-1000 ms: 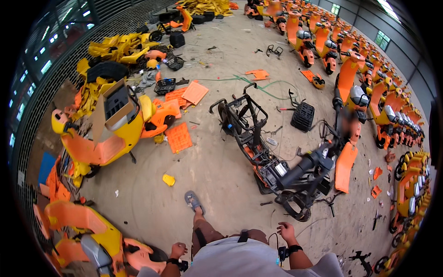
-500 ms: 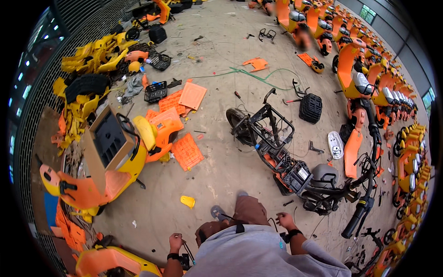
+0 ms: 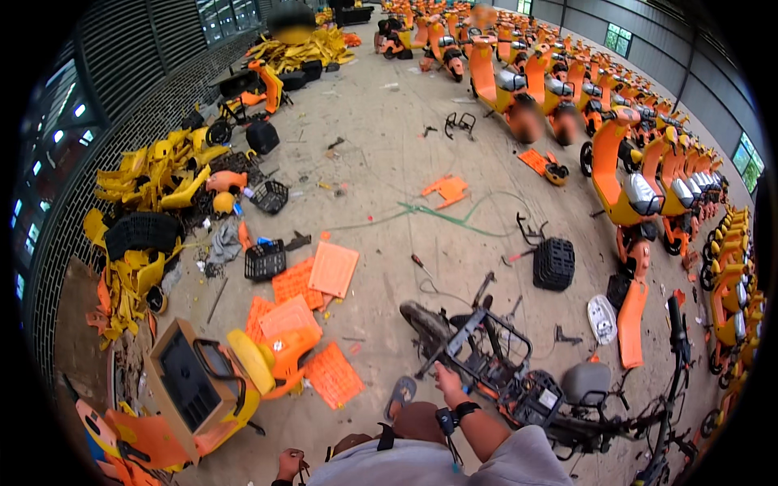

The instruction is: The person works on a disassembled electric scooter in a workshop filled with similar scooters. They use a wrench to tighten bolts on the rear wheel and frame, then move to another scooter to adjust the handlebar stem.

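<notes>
Yellow body panels [image 3: 150,194] lie heaped along the left edge of the concrete floor [image 3: 381,162], while at its near left corner a yellow-and-orange scooter [image 3: 253,364] bears an open cardboard box [image 3: 168,405]. Right of these, the person's left hand [image 3: 291,464] hangs low with curled fingers, its grip impossible to tell, near flat orange panels [image 3: 335,375]. The right hand [image 3: 446,381] reaches to the left end of a stripped scooter frame [image 3: 539,398] by the floor's near edge, whether grasping it cannot be told, with a black basket [image 3: 553,263] beyond.
</notes>
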A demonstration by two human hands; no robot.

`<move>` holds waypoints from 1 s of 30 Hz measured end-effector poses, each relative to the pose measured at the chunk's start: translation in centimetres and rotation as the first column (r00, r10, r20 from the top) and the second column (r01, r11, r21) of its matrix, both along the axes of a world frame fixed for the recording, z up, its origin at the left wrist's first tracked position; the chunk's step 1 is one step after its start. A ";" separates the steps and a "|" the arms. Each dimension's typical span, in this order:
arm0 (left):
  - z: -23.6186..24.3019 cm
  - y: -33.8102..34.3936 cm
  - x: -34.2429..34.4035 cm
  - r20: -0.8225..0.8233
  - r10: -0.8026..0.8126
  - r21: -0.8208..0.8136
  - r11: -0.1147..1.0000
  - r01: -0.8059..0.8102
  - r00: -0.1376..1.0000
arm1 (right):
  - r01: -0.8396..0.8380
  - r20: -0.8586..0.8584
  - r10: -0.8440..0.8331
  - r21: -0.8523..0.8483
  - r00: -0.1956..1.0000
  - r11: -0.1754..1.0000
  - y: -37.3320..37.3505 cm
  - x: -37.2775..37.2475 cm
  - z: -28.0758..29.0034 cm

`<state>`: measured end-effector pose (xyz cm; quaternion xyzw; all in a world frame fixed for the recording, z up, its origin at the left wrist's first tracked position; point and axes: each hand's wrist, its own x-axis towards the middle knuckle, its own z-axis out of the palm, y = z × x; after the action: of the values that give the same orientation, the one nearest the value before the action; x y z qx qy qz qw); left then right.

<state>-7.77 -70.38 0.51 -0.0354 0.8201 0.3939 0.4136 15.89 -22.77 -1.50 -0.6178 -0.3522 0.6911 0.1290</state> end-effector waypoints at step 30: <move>0.6 53.4 -27.5 0.193 -0.822 -0.005 0.544 0.839 0.535 | 0.661 0.296 -0.647 0.068 0.702 0.748 2.9 -10.3 -1.7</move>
<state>-35.31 -16.98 1.13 0.3052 0.7186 0.1052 0.6160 5.57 -19.89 -3.18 -0.8025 -0.1105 0.5054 0.2972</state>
